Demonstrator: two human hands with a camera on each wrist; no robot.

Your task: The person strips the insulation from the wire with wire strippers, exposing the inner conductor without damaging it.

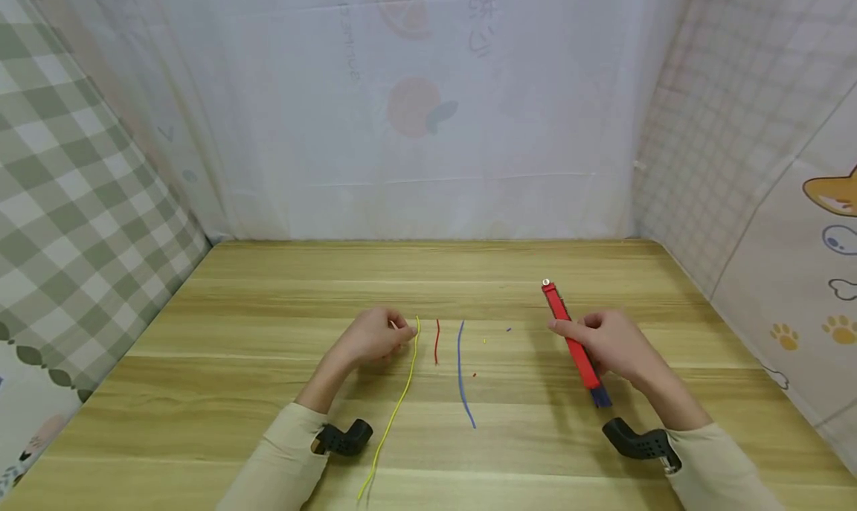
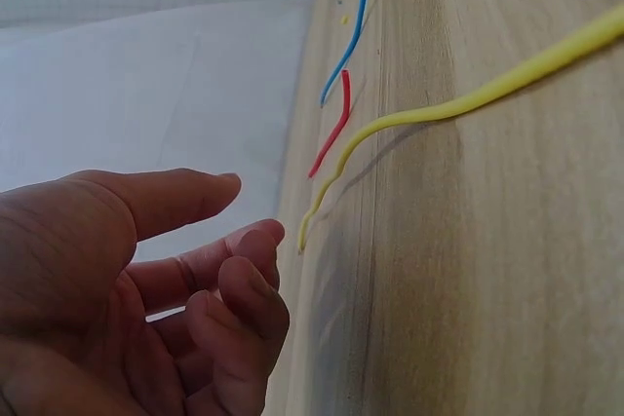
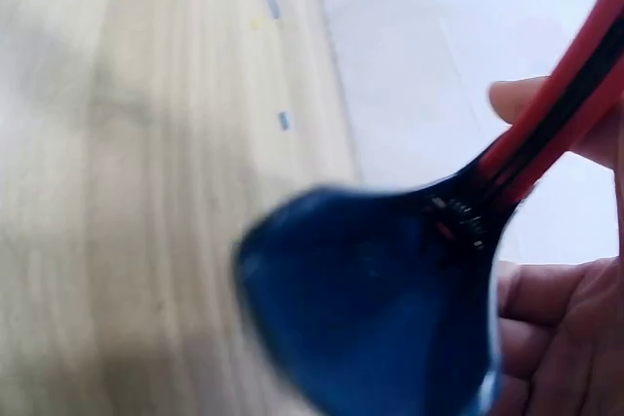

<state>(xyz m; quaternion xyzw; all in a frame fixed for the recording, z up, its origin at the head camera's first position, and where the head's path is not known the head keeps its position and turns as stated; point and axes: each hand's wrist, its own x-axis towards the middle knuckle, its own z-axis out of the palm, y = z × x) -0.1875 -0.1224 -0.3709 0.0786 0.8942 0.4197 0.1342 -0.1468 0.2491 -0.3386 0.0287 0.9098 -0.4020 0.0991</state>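
My left hand (image 1: 382, 335) hovers by the far end of a long yellow wire (image 1: 405, 392), fingers loosely bent. In the left wrist view, thumb and forefinger stand apart with nothing between them, close to the wire's tip. A short red wire (image 1: 437, 340) and a blue wire (image 1: 460, 370) lie to the right of the yellow one. My right hand (image 1: 612, 341) grips a red-and-blue wire stripper (image 1: 581, 361), thumb across its red body. Its round metal end points away from me; its broad dark blue end (image 3: 361, 299) looms blurred in the right wrist view.
Tiny cut bits lie between the blue wire and my right hand: a blue bit (image 1: 509, 329), a yellow bit (image 1: 485, 341) and a red bit (image 1: 474, 375). The wooden table (image 1: 281, 273) ends at a white printed curtain (image 1: 301, 161) behind, with more cloth along both sides.
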